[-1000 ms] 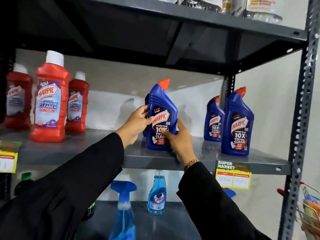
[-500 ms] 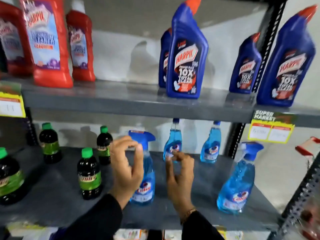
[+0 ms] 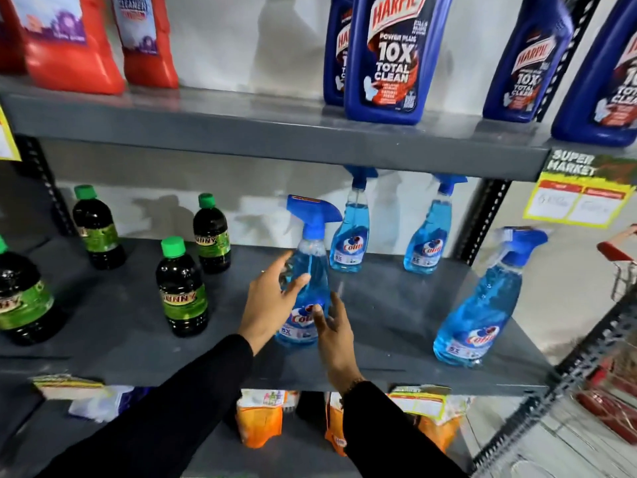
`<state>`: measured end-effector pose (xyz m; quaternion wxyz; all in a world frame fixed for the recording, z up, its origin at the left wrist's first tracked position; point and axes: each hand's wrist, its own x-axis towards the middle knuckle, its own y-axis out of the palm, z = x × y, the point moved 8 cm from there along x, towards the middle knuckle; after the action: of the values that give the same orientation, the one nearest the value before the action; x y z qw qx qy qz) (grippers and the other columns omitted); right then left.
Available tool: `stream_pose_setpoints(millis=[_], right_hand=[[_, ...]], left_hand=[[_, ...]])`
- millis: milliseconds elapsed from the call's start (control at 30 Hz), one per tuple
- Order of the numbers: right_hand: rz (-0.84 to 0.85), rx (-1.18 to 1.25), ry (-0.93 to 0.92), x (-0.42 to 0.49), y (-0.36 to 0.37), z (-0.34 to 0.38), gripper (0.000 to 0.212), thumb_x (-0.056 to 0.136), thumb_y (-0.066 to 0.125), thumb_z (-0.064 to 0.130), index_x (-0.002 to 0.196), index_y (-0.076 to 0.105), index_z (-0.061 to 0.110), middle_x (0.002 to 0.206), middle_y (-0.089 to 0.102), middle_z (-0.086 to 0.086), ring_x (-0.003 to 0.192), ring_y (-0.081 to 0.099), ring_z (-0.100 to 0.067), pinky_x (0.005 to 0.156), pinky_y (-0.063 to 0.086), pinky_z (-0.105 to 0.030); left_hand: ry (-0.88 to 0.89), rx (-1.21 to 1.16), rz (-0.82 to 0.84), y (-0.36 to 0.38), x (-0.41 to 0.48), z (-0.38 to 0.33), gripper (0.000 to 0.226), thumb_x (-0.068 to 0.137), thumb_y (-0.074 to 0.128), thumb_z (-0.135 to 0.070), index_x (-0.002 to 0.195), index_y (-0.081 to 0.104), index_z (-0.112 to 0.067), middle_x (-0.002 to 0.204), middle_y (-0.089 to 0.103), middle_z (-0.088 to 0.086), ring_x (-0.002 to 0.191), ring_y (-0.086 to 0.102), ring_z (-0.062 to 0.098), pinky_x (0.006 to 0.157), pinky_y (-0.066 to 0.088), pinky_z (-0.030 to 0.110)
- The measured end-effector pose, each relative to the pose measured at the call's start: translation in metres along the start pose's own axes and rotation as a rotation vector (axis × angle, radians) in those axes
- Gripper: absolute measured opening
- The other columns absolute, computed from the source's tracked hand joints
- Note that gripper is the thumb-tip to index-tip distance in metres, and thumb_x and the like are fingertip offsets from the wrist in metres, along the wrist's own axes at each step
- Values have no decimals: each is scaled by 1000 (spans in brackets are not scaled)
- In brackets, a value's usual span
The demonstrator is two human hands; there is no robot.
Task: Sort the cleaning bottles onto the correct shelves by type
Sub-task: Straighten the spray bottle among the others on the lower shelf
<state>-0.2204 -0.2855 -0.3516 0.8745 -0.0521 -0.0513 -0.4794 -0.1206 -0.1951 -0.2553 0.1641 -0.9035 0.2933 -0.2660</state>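
From the head camera I see both my hands reaching in at the middle shelf (image 3: 396, 374), one on each side of a blue spray bottle (image 3: 307, 270) that stands upright near the shelf's front. My left hand (image 3: 270, 303) is at the bottle's left side, fingers spread wide, the fingertips against or just in front of the clear body; I cannot tell whether they touch. My right hand (image 3: 332, 334) is at the lower right of the bottle, fingers loosely apart and uncurled, the thumb near the label; it grips nothing.

Behind stand two more spray bottles (image 3: 350, 236) (image 3: 429, 239), and a fourth (image 3: 482, 305) sits well to the right near the front edge. On the left of the same shelf are dark bottles with green caps (image 3: 182, 291). The upper shelf (image 3: 241, 139) carries red bottles (image 3: 69, 46) on the left and dark blue bottles (image 3: 389, 56) on the right. A red trolley (image 3: 617, 270) shows at the right edge.
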Motion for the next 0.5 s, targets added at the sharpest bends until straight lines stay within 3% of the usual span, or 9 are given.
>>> stream_pose_setpoints(millis=[67, 167, 300, 400, 433, 500], right_hand=[[-44, -14, 13, 4, -21, -3, 41, 88, 55, 33, 127, 43, 38, 130, 57, -8, 116, 57, -22, 101, 44, -53], [-125, -31, 53, 9, -56, -3, 44, 88, 53, 34, 130, 41, 33, 126, 59, -13, 112, 59, -23, 100, 46, -51], [-206, 2, 58, 12, -98, -7, 41, 93, 48, 16, 133, 39, 22, 123, 61, -17, 101, 61, -20, 91, 51, -37], [-186, 26, 62, 15, -107, -11, 38, 94, 47, 16, 131, 42, 24, 115, 63, -14, 88, 62, -13, 71, 54, -18], [-178, 32, 68, 14, -107, -8, 36, 94, 47, 16, 129, 43, 26, 114, 63, -13, 86, 62, -11, 70, 54, -16], [-176, 51, 76, 12, -107, -6, 36, 94, 46, 16, 129, 42, 26, 119, 61, -17, 94, 62, -17, 83, 55, -29]], left_hand=[[6, -55, 43, 19, 3, -11, 53, 83, 63, -32, 130, 43, -19, 114, 66, 4, 106, 61, 15, 87, 43, 22], [29, -135, 121, 52, 7, -27, 48, 81, 65, -29, 124, 45, -22, 111, 67, 4, 100, 62, 15, 89, 50, 31], [51, -177, 193, 91, 5, -46, 46, 82, 64, -27, 123, 45, -20, 115, 65, 8, 104, 61, 21, 90, 50, 35], [55, -192, 185, 102, 4, -50, 46, 83, 64, -27, 124, 44, -19, 114, 65, 8, 103, 60, 21, 87, 48, 29], [54, -184, 185, 103, 4, -51, 46, 83, 63, -27, 124, 44, -18, 114, 64, 9, 103, 61, 21, 87, 48, 30], [53, -193, 181, 103, 2, -50, 46, 83, 63, -26, 124, 44, -18, 113, 64, 8, 103, 60, 20, 87, 48, 29]])
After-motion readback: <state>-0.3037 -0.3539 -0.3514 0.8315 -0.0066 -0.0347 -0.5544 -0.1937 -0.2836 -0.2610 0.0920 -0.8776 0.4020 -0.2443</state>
